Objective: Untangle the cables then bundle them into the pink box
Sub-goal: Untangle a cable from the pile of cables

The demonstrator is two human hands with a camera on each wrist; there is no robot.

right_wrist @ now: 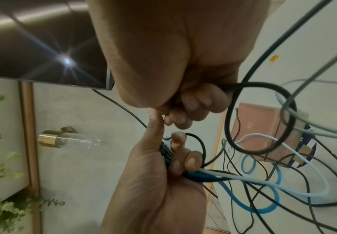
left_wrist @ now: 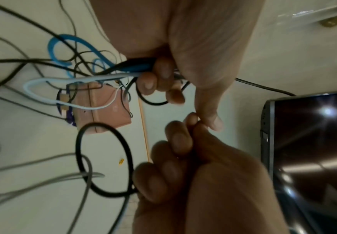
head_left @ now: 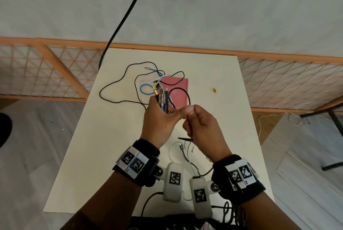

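My left hand (head_left: 159,116) grips a bunch of cable ends (head_left: 162,99), blue, black and white, held upright above the table; the same bunch shows in the left wrist view (left_wrist: 135,69). Just to its right, my right hand (head_left: 196,122) grips a thick black cable (head_left: 182,94) that loops up over the pink box (head_left: 178,90). The loop also shows in the wrist views (left_wrist: 103,159) (right_wrist: 259,118). The pink box (left_wrist: 103,110) (right_wrist: 259,126) lies flat mid-table with thin black, white and blue cables (head_left: 146,88) trailing across and beside it.
A small yellow piece (head_left: 214,90) lies on the white table (head_left: 213,127) right of the box. A thick black cord (head_left: 128,10) hangs from above at the back left. More thin cables (head_left: 185,155) lie near the front edge. A wooden lattice fence (head_left: 55,73) runs behind the table.
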